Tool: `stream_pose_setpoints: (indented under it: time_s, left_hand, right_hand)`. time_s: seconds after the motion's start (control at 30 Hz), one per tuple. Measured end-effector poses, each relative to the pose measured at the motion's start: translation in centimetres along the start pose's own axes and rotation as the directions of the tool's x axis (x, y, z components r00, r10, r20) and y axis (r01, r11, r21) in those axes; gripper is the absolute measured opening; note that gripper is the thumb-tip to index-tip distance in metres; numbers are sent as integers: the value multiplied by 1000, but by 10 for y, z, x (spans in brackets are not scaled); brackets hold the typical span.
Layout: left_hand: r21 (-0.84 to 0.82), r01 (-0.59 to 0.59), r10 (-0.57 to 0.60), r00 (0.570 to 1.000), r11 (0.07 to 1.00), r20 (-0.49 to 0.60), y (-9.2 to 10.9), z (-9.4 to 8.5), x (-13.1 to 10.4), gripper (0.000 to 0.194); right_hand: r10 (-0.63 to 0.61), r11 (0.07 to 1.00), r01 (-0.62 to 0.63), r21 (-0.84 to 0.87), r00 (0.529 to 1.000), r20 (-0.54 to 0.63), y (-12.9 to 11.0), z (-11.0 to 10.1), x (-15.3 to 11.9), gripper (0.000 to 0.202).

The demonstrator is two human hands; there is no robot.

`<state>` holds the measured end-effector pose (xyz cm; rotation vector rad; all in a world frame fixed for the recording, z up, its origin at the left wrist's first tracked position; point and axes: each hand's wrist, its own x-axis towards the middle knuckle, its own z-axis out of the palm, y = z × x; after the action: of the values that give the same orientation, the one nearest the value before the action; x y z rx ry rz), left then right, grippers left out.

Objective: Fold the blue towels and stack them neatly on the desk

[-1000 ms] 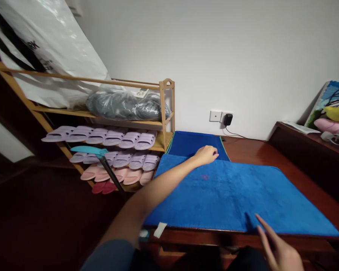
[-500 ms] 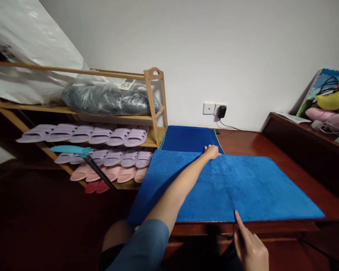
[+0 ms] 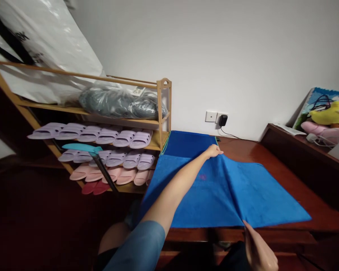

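Observation:
A bright blue towel (image 3: 199,205) lies spread on the reddish-brown wooden desk. At its far edge my left hand (image 3: 214,151) is closed, pinching the fabric, with the arm stretched across the towel. My right hand (image 3: 258,246) pinches the near edge at the front of the desk. Between the two hands runs a raised fold, and the cloth slopes away on either side of it. A darker blue cloth (image 3: 189,143) with a green border lies beyond the towel, partly under its far edge.
To the left stands a wooden rack (image 3: 160,99) with rows of lilac slippers (image 3: 141,139) and pink slippers (image 3: 125,176). A turquoise-topped dark pole (image 3: 103,171) stands before it. A black adapter (image 3: 223,120) is plugged into the wall. Plush toys (image 3: 332,113) sit on a raised ledge at right.
My right hand has gone from pointing at the near edge to pinching it. The flat towel has been lifted into a fold between both hands, and its right side has drawn slightly inward.

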<state>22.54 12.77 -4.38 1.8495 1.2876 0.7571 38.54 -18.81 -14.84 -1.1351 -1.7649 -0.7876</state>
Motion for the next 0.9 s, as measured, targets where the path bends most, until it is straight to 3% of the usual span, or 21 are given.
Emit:
stream_pose_setpoints:
  time_s: [0.1,0.17,0.23,0.3,0.37,0.43,0.57,0.7,0.8,0.9]
  left_hand:
    - [-127,-50,38,994,991,-99,8,-18,-5,25]
    - [-218,-104,71,986,970,-153,14,-31,-9,26]
    - [-313,-157,109,980,936,-166,21,-44,-15,24]
    - [-409,-190,140,979,893,-149,29,-57,-21,22]
    - [-497,-197,161,980,845,-114,38,-69,-28,21]
    - [-571,-194,182,980,798,-79,48,-81,-36,20]
    - [-664,-192,237,971,723,-24,73,-104,-54,11]
    - [-719,-222,330,944,659,11,97,-120,-72,30]
    - [-700,-304,363,929,646,-69,109,-128,-83,26]
    - [-642,-348,351,927,683,-129,119,-139,-91,17]
  right_hand:
    - [132,990,-134,-31,989,-63,13,-11,13,42]
    - [294,955,-294,37,956,-11,25,-20,23,26]
    - [481,863,-486,139,874,68,37,-28,38,27]
    - [645,727,-650,222,757,102,50,-36,62,34]
    - [753,612,-742,273,652,84,63,-42,91,41]
    - [797,562,-773,296,601,56,77,-47,121,44]
    - [791,574,-749,330,611,11,111,-57,171,50]
    - [777,587,-717,377,630,-12,140,-68,206,57]
    - [734,617,-653,438,679,-21,147,-74,229,62]
    - [692,645,-609,462,722,-14,138,-78,250,68]
